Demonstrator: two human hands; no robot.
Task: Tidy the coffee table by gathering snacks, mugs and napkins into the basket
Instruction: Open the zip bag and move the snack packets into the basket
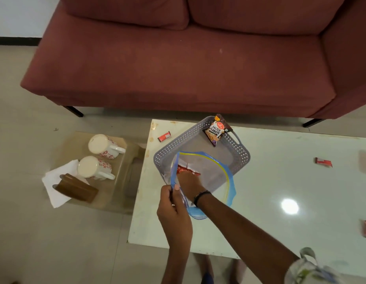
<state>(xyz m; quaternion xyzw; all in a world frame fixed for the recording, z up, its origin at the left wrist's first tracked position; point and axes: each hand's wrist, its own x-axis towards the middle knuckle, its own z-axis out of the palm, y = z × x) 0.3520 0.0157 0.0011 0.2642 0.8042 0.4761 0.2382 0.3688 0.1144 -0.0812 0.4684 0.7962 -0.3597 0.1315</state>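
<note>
We see the gray basket point(200, 144) near the left end of the white coffee table point(280, 181), with a peanut packet point(217, 130) leaning on its wall at 12 o'clock. A clear zip bag point(208, 181) with a blue and yellow rim lies open over the basket's 6 o'clock edge. The left hand point(174, 203) pinches the bag's rim at about 7 o'clock, and the right hand point(189, 182) reaches inside the bag, its fingers closed on a red snack packet point(186, 171). A small red wrapper point(164, 136) lies on the table at 10 o'clock from the basket, another point(323, 162) well apart at 3 o'clock. Off the table at 9 o'clock, two upside-down mugs point(100, 156) stand on a low stool point(124, 181), beside a wooden holder point(75, 188) resting on a white napkin point(55, 181). A red sofa point(178, 58) stands at 12 o'clock.
</note>
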